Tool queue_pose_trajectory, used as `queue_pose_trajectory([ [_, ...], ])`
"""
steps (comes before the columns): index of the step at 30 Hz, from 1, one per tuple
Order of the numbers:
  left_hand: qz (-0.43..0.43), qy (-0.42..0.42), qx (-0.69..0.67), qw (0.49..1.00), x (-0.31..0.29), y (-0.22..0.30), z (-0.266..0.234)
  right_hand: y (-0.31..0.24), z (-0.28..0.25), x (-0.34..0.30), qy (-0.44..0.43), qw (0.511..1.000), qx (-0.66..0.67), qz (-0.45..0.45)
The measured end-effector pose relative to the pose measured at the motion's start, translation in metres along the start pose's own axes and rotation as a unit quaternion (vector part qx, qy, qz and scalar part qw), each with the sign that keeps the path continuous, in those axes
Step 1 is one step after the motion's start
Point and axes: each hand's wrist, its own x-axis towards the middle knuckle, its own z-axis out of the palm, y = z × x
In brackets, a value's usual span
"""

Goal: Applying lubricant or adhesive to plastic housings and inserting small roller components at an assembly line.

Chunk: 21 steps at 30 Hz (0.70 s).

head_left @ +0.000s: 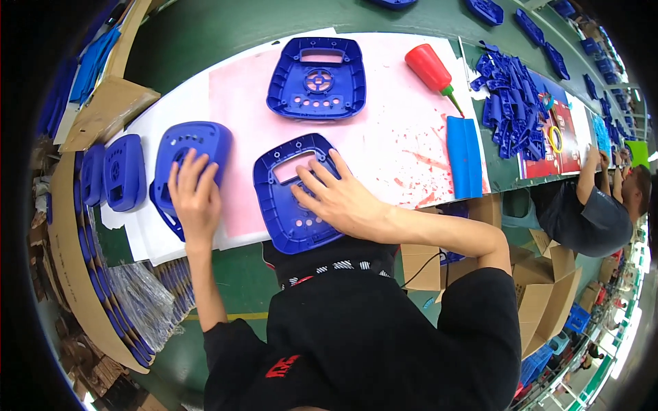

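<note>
Under my left hand (197, 198) lies a blue plastic housing (214, 138), smooth side up. The fingers rest spread on its face, and a part of another blue piece shows beneath its lower edge. My right hand (346, 205) lies with spread fingers across a second blue plastic housing (274, 222), whose hollow, ribbed inside faces up at the near table edge. It covers part of that shell's middle and right side. Farther back, a third housing (349, 79) also sits hollow side up, showing a rectangular window, a round grille and a row of small holes.
A red squeeze bottle (428, 67) with a green nozzle lies beside a blue strip (465, 157) on red-stained white sheeting (391, 130). Small blue parts (510, 103) are heaped right. More housings (125, 172) stand left, near cardboard (106, 113). Another person (589, 212) works at far right.
</note>
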Motion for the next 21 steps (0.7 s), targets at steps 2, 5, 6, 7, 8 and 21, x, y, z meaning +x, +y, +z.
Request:
queue_pose_trajectory([
  [2,0.002,0.008,0.041,0.999,0.014,-0.009,0.007,0.003,-0.005,-0.008,-0.019,1.0,-0.012,0.02],
  [5,-0.023,0.085,0.044,0.995,0.036,-0.014,0.014,0.016,-0.021,-0.015,-0.066,0.995,0.043,0.058],
  [6,0.007,0.144,0.035,0.989,0.044,-0.007,0.016,0.027,-0.03,-0.017,-0.002,0.998,0.052,0.033],
  [7,0.005,0.146,0.029,0.989,0.048,0.005,0.02,0.039,-0.044,-0.017,-0.007,0.998,0.048,0.035],
  [8,0.009,0.116,-0.048,0.992,0.051,0.021,0.024,0.051,-0.06,-0.018,0.03,0.982,0.152,0.112],
  [21,0.119,-0.191,-0.465,0.856,0.09,0.063,0.094,0.276,-0.041,-0.054,-0.044,0.891,-0.039,0.45],
])
